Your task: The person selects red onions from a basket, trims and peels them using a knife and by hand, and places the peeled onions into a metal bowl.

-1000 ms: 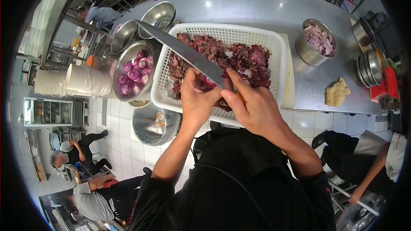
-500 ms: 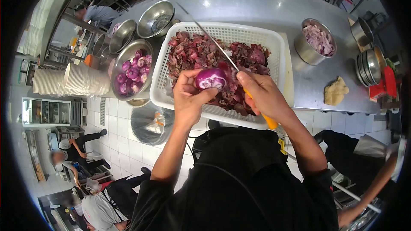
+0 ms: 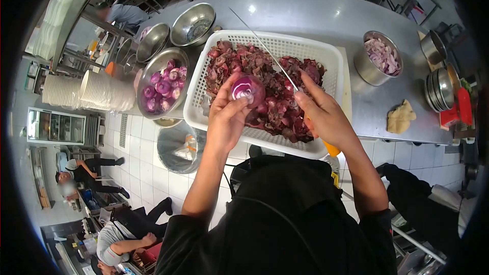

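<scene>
My left hand (image 3: 227, 114) is closed around a red onion (image 3: 248, 90), part of it peeled to pale purple. In my right hand (image 3: 326, 114) is a long knife (image 3: 270, 55) with a yellow handle; its blade points up and to the left, apart from the onion, and my index finger is stretched out. Both hands are above a white perforated basket (image 3: 333, 66) filled with loose red onion skins (image 3: 277, 117) and some onions. To the left, a steel bowl (image 3: 179, 103) holds several peeled onions (image 3: 164, 85).
On the steel table (image 3: 295, 7) are more steel bowls (image 3: 192, 23), a pot of cut onions (image 3: 379, 58), a yellowish cloth (image 3: 401, 117) and stacked bowls (image 3: 439, 89). A lined bin (image 3: 178, 150) stands on the floor. Other people are at the left and right.
The onion has turned in my left hand and shifted slightly left. My right hand has moved a little right, its index finger now lifted off the knife. People in the background have moved.
</scene>
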A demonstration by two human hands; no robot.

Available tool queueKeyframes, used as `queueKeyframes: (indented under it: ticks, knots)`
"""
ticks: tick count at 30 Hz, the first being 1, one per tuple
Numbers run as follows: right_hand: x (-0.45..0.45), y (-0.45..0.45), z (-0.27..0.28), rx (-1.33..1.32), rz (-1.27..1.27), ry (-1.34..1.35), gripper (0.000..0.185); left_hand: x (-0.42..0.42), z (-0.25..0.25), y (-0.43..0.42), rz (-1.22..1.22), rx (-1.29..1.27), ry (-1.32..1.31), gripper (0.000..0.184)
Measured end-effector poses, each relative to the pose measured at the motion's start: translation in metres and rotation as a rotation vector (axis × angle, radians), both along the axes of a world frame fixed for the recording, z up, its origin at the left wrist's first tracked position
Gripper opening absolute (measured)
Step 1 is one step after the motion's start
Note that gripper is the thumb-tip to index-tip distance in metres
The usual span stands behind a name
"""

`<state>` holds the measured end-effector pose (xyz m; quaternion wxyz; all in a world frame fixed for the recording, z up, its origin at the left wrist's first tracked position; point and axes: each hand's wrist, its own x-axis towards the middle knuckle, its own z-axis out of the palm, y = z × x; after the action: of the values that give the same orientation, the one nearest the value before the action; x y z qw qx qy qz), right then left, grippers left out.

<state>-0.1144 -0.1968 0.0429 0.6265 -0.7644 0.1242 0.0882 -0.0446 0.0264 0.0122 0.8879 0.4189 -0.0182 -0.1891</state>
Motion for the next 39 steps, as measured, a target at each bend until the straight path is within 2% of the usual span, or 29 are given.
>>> queueKeyframes:
  ticks: [2,5,9,12,15,20,23,39]
  knots:
    - [0.001,0.000,-0.014,-0.004,0.035,-0.112,0.056,0.004,-0.013,0.007,-0.033,-0.005,0.005,0.061]
    - [0.001,-0.002,-0.015,-0.049,0.034,-0.129,0.054,0.002,-0.011,0.004,-0.019,0.093,-0.054,0.058]
    - [0.005,-0.006,0.013,0.028,0.088,0.234,0.059,-0.002,-0.006,-0.002,0.002,0.171,-0.093,0.058]
    - [-0.003,0.005,-0.009,-0.183,-0.009,-0.096,0.061,-0.005,-0.002,-0.008,0.006,0.262,-0.109,0.054]
    - [-0.014,0.016,-0.002,-0.208,0.046,-0.303,0.064,-0.007,-0.005,-0.013,0.007,0.321,-0.129,0.047]
    - [-0.017,0.028,0.008,-0.267,0.161,-0.445,0.066,-0.014,0.006,-0.024,-0.026,0.341,-0.105,0.039]
    - [-0.017,0.029,0.007,-0.240,0.176,-0.452,0.066,-0.014,0.000,-0.026,0.010,0.348,-0.183,0.036]
    - [-0.016,0.026,0.005,-0.281,0.180,-0.434,0.063,-0.019,0.002,-0.034,0.056,0.407,-0.184,0.038]
